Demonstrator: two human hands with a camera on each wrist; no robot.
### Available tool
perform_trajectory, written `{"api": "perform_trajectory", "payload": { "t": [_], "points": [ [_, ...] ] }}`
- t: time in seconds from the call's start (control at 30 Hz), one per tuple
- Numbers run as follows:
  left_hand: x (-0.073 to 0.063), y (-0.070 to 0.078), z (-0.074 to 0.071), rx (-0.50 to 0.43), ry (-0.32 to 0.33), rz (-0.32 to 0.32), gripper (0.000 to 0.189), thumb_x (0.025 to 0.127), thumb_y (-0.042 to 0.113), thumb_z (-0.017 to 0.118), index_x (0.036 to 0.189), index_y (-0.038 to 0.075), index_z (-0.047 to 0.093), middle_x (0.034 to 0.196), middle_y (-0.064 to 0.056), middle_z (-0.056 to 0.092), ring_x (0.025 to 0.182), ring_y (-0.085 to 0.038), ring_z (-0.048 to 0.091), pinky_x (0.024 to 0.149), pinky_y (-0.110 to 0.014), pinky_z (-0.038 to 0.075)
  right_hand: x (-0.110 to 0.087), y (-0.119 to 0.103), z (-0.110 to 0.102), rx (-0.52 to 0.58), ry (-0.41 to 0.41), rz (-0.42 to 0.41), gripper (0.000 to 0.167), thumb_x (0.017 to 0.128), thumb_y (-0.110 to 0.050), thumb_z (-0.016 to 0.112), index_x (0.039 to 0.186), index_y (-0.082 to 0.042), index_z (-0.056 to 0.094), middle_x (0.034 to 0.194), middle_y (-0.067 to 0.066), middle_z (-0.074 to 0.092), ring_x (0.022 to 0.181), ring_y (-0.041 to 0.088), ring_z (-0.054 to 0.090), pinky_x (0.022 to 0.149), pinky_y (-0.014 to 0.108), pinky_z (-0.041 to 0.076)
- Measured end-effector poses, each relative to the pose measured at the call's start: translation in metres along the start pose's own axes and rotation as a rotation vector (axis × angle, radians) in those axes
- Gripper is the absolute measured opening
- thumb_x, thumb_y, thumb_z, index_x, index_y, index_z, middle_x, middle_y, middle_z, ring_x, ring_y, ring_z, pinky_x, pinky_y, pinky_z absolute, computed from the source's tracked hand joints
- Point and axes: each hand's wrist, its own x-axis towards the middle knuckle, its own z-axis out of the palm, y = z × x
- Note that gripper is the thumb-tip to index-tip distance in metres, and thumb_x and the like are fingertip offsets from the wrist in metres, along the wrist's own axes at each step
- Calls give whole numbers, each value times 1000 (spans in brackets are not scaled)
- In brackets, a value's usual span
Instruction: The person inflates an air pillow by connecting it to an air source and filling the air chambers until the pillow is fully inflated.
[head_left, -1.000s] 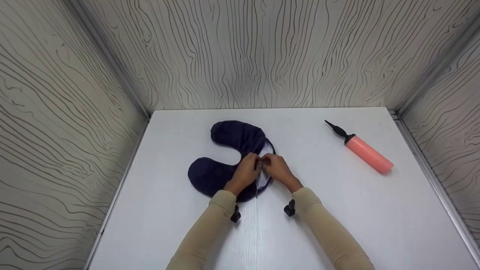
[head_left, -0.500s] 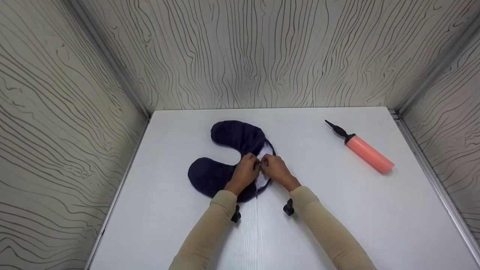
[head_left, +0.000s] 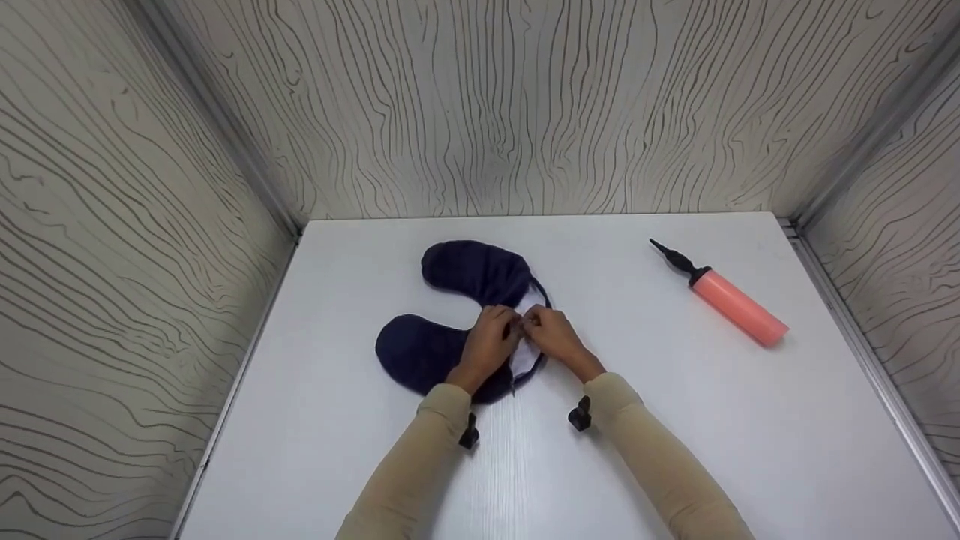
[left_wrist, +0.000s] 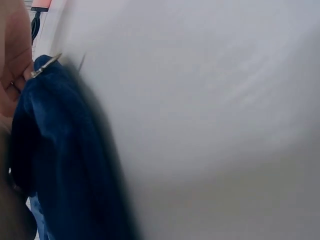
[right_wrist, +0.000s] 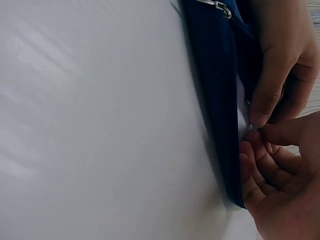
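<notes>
A navy U-shaped neck pillow [head_left: 420,352] lies flat on the white table, its curve toward the right. Its zipper is undone there, and white inner lining [head_left: 526,361] shows through the slit. My left hand [head_left: 487,341] and right hand [head_left: 556,335] meet over this opening, fingertips nearly touching. In the right wrist view, thumbs and fingers of both hands pinch a small clear valve [right_wrist: 254,127] at the lining, mostly hidden by the fingers. The metal zipper pull [right_wrist: 220,7] sits at one end of the slit. The left wrist view shows mainly the blue fabric [left_wrist: 65,145].
A hand pump [head_left: 739,307] with a pink barrel and black nozzle lies at the right of the table [head_left: 337,450]. Wood-grain patterned panels [head_left: 495,105] enclose the table at the back and both sides.
Both hands stay over the opening and make only small finger movements. More of the white lining shows than a second ago. Pillow and pump have kept their places.
</notes>
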Motion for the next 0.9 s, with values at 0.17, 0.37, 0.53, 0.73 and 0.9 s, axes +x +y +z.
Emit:
{"api": "perform_trajectory", "payload": {
  "t": [0.17, 0.37, 0.53, 0.73, 0.9],
  "points": [
    [1, -3, -1, -49, -3, -18, 14, 99, 11, 76, 112, 6, 76, 116, -7, 73, 110, -25, 63, 96, -36, 58, 1, 1, -1, 144, -29, 77, 17, 104, -10, 58, 107, 0, 72, 90, 12, 73, 71, 12, 61, 62, 23, 49],
    [2, -7, -4, -90, -39, -51, 20, 101, 18, 75, 117, 7, 75, 121, -7, 72, 119, -24, 62, 106, -36, 55, 1, 2, -3, 351, -53, 153, 19, 108, -12, 54, 106, 1, 68, 85, 4, 69, 71, 11, 58, 61, 22, 47],
    [2, -7, -7, -103, -7, -34, 20, 99, 18, 77, 116, 8, 77, 119, -7, 73, 117, -24, 64, 105, -37, 56, 0, 0, -7, 472, -73, 189, 20, 109, -14, 55, 105, 1, 68, 78, 0, 60, 67, 12, 52, 61, 24, 44],
    [3, -7, -7, -82, 41, 4, 18, 100, 14, 76, 117, 8, 80, 111, -5, 76, 105, -22, 66, 94, -34, 59, 2, 3, -7, 538, -100, 212, 21, 109, -18, 57, 101, -1, 67, 73, -1, 55, 63, 12, 45, 59, 25, 39],
    [4, -9, -5, -73, 53, 27, 18, 100, 12, 75, 116, 7, 81, 107, -5, 75, 101, -22, 65, 91, -33, 60, 2, 4, -7, 531, -89, 218, 19, 107, -17, 60, 103, -1, 68, 73, -1, 57, 62, 11, 45, 56, 25, 36]
  ]
}}
